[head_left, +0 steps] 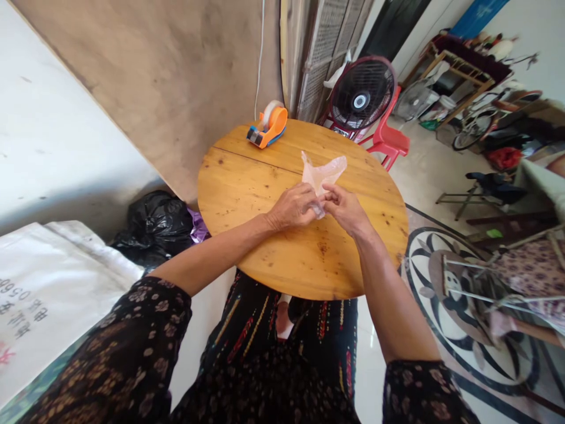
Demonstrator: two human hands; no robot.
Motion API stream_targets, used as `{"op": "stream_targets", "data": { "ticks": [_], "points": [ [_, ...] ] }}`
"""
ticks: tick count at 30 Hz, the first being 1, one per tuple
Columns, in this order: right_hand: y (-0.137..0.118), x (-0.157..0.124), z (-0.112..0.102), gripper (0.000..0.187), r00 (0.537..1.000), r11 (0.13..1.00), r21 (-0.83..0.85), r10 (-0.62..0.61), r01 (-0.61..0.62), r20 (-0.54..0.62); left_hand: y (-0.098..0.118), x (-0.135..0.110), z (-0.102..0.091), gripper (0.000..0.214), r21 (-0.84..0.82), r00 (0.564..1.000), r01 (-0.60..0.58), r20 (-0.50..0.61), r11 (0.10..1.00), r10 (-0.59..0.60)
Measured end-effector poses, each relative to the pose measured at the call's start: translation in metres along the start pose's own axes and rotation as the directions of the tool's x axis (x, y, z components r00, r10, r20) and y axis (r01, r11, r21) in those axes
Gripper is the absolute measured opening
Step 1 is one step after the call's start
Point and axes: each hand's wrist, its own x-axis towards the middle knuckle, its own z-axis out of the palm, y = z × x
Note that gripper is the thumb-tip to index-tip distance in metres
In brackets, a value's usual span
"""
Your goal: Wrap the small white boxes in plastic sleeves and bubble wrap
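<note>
A thin, clear plastic bag [323, 175] is bunched between my two hands above the round wooden table [256, 194]. Its loose upper part spreads out in two peaks away from me, and a crumpled end pokes out below my fingers. My left hand [293, 205] grips the bag from the left with curled fingers. From the right, my right hand [343, 206] pinches it with thumb and fingertips. Whether anything lies inside the bag, I cannot tell. An orange tape dispenser [274, 125] with a roll of clear tape stands at the table's far edge.
A black fan [362, 97] and a red plastic chair [391, 138] stand behind the table. To the left lie a black garbage bag [156, 227] and a white printed sack [57, 282]. A wooden board [176, 76] leans close by the table's left side. Folding frames and cloth clutter the right.
</note>
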Motion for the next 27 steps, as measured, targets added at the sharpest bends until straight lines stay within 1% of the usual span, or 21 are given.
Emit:
{"op": "stream_targets", "data": {
  "ticks": [2,4,8,11,15,18,23,27],
  "points": [
    [0.004,-0.001,0.000,0.060,0.999,0.999,-0.031,-0.031,0.032,0.030,-0.001,0.000,0.000,0.009,-0.030,0.998,0.054,-0.028,0.998,-0.055],
    [0.006,-0.002,0.000,0.065,0.997,0.993,-0.104,-0.058,0.063,0.046,-0.002,0.000,0.000,0.015,-0.056,0.993,0.099,-0.061,0.993,-0.103],
    [0.005,0.000,0.000,0.067,0.992,0.949,-0.294,-0.093,0.113,0.082,-0.002,0.000,0.001,0.022,-0.070,0.990,0.130,-0.055,0.989,-0.134],
    [0.000,0.001,0.000,0.070,0.990,0.903,-0.412,-0.087,0.126,0.113,-0.001,0.001,0.001,0.020,-0.051,0.993,0.108,-0.037,0.993,-0.110],
    [-0.007,-0.003,0.003,0.071,0.986,0.851,-0.502,-0.101,0.154,0.130,-0.001,0.002,0.000,0.008,0.017,1.000,0.017,0.010,1.000,-0.017],
    [-0.010,-0.008,0.007,0.071,0.985,0.813,-0.557,-0.133,0.171,0.108,-0.001,0.003,0.001,0.012,0.047,0.999,-0.027,0.019,0.999,0.026],
    [-0.007,-0.013,0.011,0.073,0.976,0.775,-0.594,-0.198,0.214,0.093,-0.001,0.002,0.003,0.014,0.038,1.000,-0.013,0.004,0.999,0.013],
    [-0.006,-0.015,0.012,0.073,0.972,0.738,-0.637,-0.215,0.222,0.090,-0.001,0.002,0.002,0.014,0.026,1.000,0.015,-0.020,1.000,-0.014]
  ]
}}
